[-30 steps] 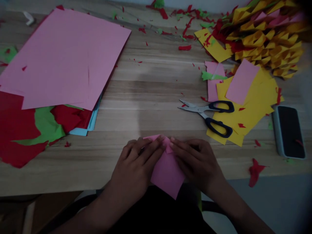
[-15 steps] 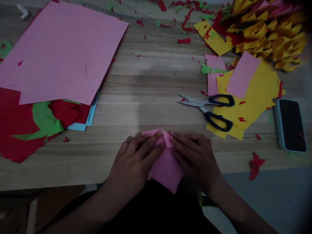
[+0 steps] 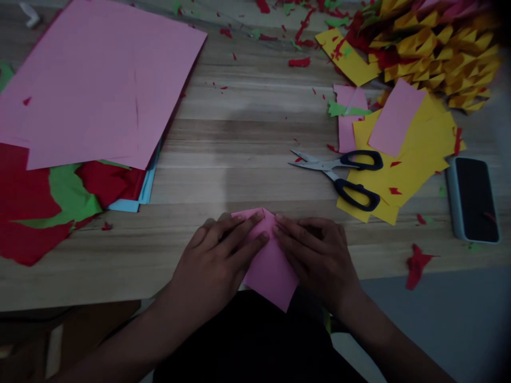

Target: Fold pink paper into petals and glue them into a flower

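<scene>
A small pink sheet of paper (image 3: pixel 272 271) lies at the table's front edge, its lower corner jutting past the edge. Folds show near its top point, between the fingertips. My left hand (image 3: pixel 219 258) holds down the paper's left side, fingers bent over it. On the right side, my right hand (image 3: pixel 317 252) presses its fingertips onto the fold near the top; its thumb is partly hidden. Scissors (image 3: pixel 333 171) with dark blue handles lie spread beyond my right hand, partly on yellow paper pieces (image 3: pixel 423 154).
Large pink sheets (image 3: pixel 104 85) lie at left over red paper (image 3: pixel 27 234) and blue paper. A phone (image 3: pixel 475 199) rests at right. Folded yellow paper pieces (image 3: pixel 435 48) are heaped at the far right. Red and green scraps litter the wooden table (image 3: pixel 191 181).
My right fingers have moved slightly left over the fold, and the small flap at the paper's top is now pressed flatter and mostly covered. The whole view has shifted slightly.
</scene>
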`<act>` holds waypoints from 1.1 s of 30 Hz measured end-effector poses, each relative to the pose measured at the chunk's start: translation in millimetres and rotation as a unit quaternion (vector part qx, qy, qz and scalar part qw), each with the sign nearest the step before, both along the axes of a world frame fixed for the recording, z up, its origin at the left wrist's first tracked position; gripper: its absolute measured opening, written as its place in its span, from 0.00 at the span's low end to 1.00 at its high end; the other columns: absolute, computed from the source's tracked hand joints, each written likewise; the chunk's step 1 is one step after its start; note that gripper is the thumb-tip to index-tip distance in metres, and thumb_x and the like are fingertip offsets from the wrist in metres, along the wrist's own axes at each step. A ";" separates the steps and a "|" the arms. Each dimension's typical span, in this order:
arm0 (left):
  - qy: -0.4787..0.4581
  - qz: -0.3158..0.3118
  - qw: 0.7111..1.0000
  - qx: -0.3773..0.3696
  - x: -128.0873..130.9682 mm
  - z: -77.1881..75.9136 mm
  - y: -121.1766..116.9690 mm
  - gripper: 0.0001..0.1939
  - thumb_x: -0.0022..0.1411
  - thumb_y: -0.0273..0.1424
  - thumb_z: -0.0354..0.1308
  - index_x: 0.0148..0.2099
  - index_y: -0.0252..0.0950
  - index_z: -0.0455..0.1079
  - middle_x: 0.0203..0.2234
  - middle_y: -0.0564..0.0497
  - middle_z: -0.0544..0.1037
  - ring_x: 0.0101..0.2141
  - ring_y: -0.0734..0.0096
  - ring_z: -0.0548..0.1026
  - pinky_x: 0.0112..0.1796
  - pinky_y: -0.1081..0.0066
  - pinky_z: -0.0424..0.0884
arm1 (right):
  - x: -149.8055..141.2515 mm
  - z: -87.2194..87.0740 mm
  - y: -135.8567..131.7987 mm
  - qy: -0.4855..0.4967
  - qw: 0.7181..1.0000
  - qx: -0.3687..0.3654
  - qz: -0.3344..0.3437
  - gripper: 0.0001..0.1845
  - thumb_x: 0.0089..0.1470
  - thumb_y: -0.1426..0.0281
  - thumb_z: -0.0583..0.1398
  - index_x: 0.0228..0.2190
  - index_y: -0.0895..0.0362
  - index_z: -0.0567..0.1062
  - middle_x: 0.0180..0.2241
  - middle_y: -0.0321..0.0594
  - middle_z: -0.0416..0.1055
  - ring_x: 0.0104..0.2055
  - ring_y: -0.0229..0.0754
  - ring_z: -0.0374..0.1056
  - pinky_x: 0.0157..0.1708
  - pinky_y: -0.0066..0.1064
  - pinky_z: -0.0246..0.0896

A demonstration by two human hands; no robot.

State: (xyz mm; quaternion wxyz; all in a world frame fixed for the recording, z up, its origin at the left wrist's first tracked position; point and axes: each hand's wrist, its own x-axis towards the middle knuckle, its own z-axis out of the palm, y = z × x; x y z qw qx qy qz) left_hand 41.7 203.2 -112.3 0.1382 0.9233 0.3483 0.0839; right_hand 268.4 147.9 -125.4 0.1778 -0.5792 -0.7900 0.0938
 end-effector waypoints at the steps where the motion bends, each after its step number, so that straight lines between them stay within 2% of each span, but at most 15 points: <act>1: -0.003 0.000 1.000 0.002 -0.1 -0.3 0.1 0.21 0.70 0.29 0.50 0.62 0.47 0.69 0.65 0.56 0.67 0.57 0.54 0.68 0.51 0.55 0.66 | 0.2 0.3 -0.4 -0.007 1.000 0.002 0.004 0.18 0.64 0.71 0.59 0.54 0.47 0.75 0.57 0.26 0.73 0.48 0.49 0.63 0.46 0.45 0.59; 9: -0.007 -0.021 1.000 0.000 -2.3 -0.5 3.0 0.23 0.69 0.27 0.51 0.64 0.45 0.67 0.66 0.56 0.65 0.57 0.53 0.67 0.48 0.55 0.65 | 3.6 -0.7 1.2 -0.011 1.000 0.017 0.016 0.18 0.63 0.70 0.62 0.54 0.48 0.75 0.58 0.24 0.72 0.48 0.48 0.64 0.46 0.43 0.59; 17: -0.016 -0.006 1.000 -0.026 -5.9 -3.4 3.4 0.17 0.69 0.30 0.54 0.59 0.43 0.70 0.66 0.57 0.65 0.57 0.55 0.66 0.50 0.55 0.63 | 3.7 -0.7 1.3 -0.013 1.000 0.016 0.013 0.18 0.62 0.68 0.62 0.53 0.47 0.75 0.59 0.24 0.72 0.49 0.49 0.64 0.48 0.43 0.56; 22: 0.003 -0.044 0.999 0.011 -2.9 -1.2 4.6 0.16 0.69 0.27 0.51 0.57 0.40 0.70 0.64 0.56 0.68 0.57 0.53 0.65 0.46 0.56 0.62 | 2.0 1.4 2.3 -0.017 1.000 0.013 0.010 0.18 0.63 0.69 0.61 0.54 0.47 0.75 0.58 0.24 0.73 0.49 0.49 0.63 0.47 0.43 0.56; 25: 0.010 -0.068 0.998 0.009 2.1 0.7 6.7 0.15 0.67 0.25 0.51 0.53 0.37 0.71 0.62 0.53 0.71 0.56 0.52 0.65 0.49 0.54 0.61 | 1.6 1.6 3.1 -0.020 1.000 0.019 0.014 0.18 0.63 0.70 0.61 0.54 0.48 0.75 0.57 0.25 0.73 0.49 0.49 0.63 0.48 0.44 0.56; 27: 0.006 -0.072 0.997 0.003 5.0 2.0 8.7 0.15 0.65 0.24 0.52 0.52 0.36 0.71 0.64 0.51 0.68 0.55 0.53 0.66 0.51 0.53 0.61 | 1.4 1.3 3.7 -0.018 0.999 0.025 0.014 0.18 0.63 0.70 0.61 0.54 0.48 0.76 0.57 0.25 0.74 0.49 0.49 0.63 0.48 0.44 0.56; 30: -0.005 -0.051 0.999 -0.003 6.0 3.3 11.5 0.13 0.63 0.25 0.53 0.50 0.35 0.71 0.66 0.52 0.65 0.53 0.53 0.68 0.50 0.53 0.62 | 1.1 0.7 4.5 -0.008 0.999 0.030 0.008 0.15 0.63 0.70 0.61 0.51 0.48 0.78 0.56 0.25 0.74 0.48 0.48 0.64 0.47 0.43 0.56; 33: 0.003 -0.009 1.000 0.003 4.3 4.5 12.7 0.11 0.64 0.30 0.54 0.48 0.37 0.72 0.66 0.55 0.66 0.51 0.51 0.69 0.49 0.51 0.63 | 1.1 0.2 4.8 -0.004 1.000 0.029 0.005 0.15 0.63 0.70 0.61 0.50 0.47 0.78 0.57 0.25 0.74 0.47 0.48 0.64 0.47 0.43 0.56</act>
